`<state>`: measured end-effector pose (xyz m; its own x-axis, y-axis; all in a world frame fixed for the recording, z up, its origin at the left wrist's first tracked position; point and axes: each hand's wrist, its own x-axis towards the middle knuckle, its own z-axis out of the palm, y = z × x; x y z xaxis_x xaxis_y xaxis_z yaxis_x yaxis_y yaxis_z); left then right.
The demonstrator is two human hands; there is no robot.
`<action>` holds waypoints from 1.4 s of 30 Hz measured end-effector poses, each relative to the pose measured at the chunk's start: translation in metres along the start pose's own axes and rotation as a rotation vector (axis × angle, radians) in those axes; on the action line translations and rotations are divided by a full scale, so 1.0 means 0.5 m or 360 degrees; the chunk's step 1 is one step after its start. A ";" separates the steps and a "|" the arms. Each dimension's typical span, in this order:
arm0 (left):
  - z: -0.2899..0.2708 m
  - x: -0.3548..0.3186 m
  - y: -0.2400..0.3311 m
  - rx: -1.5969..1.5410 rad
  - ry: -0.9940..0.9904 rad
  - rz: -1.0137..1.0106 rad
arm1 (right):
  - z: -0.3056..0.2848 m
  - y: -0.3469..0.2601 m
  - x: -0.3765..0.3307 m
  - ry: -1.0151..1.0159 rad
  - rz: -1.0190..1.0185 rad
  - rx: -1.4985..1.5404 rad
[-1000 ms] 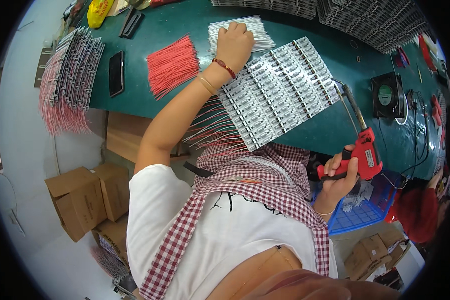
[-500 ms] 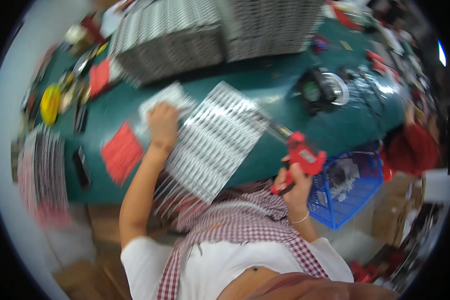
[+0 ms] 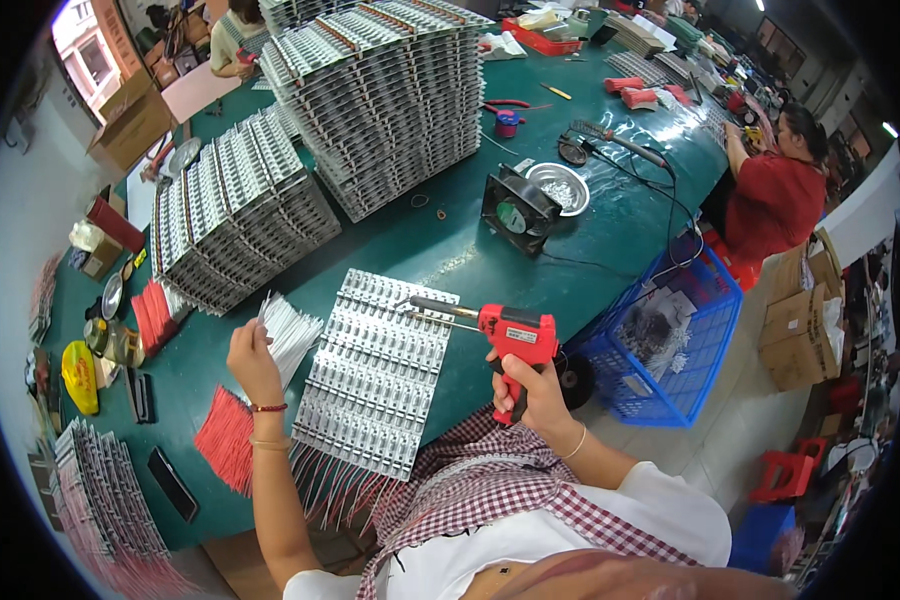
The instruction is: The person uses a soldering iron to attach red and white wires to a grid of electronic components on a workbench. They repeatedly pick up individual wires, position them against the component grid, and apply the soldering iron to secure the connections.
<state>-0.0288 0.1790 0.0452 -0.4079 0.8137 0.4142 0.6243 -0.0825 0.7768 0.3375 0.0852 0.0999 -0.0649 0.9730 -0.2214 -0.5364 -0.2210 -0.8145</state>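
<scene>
My right hand (image 3: 532, 392) is wrapped round the handle of a red soldering gun (image 3: 518, 333). The gun's thin metal tip points left, over the upper part of a silver-white panel of small circuit modules (image 3: 375, 375). Red and white wires (image 3: 345, 490) hang from the panel's near edge. To the left, my left hand (image 3: 254, 362) is closed in a pinch, with a thin white wire rising from the fingertips. Beside it lies a bundle of white wires (image 3: 292, 335); a bundle of red wires (image 3: 225, 438) is nearer me, left of my wrist.
Tall stacks of similar panels (image 3: 385, 100) stand at the back. A black fan (image 3: 520, 210) and a metal bowl (image 3: 558, 188) sit beyond the gun. On the right are a blue basket (image 3: 660, 390) and a person in red (image 3: 775, 200). A phone (image 3: 173, 483) lies left.
My left hand has lifted from the white wires and now pinches one. The gun has moved left, its tip now over the panel. The head view has shifted, showing more of the room.
</scene>
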 end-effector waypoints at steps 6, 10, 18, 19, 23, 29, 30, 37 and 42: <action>0.019 -0.013 -0.009 0.0943 -0.0102 0.0608 | 0.002 0.030 0.008 -0.0033 0.0059 0.0031; 0.044 -0.015 -0.024 0.1058 -0.0080 0.0719 | 0.007 0.037 0.005 -0.0037 0.0067 0.0049; 0.037 -0.003 -0.020 0.1061 -0.0056 0.0628 | -0.008 0.037 0.002 0.0067 0.0137 0.0097; 0.037 -0.002 -0.022 0.1083 -0.0069 0.0599 | -0.009 0.038 0.004 0.0058 0.0144 0.0112; 0.024 -0.004 0.003 0.0636 0.0066 0.0452 | -0.011 0.038 0.009 0.0051 0.0179 0.0211; -0.022 -0.083 0.040 -0.0518 0.0587 -0.0211 | -0.019 0.040 0.013 0.0030 0.0187 0.0265; -0.017 -0.098 0.033 -0.0604 0.0579 -0.0237 | -0.020 0.045 0.015 0.0015 0.0205 0.0258; -0.032 -0.119 0.010 -0.0637 0.0497 -0.0179 | -0.004 0.045 0.027 -0.0073 0.0283 0.0312; -0.135 -0.161 0.180 -0.0413 -0.0786 0.0017 | -0.016 0.059 0.043 -0.0121 0.0169 0.0373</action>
<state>0.0152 0.0673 0.1142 -0.0027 0.9798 0.1999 0.4166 -0.1807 0.8910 0.3271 0.0991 0.0667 -0.1894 0.9493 -0.2508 -0.7030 -0.3094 -0.6404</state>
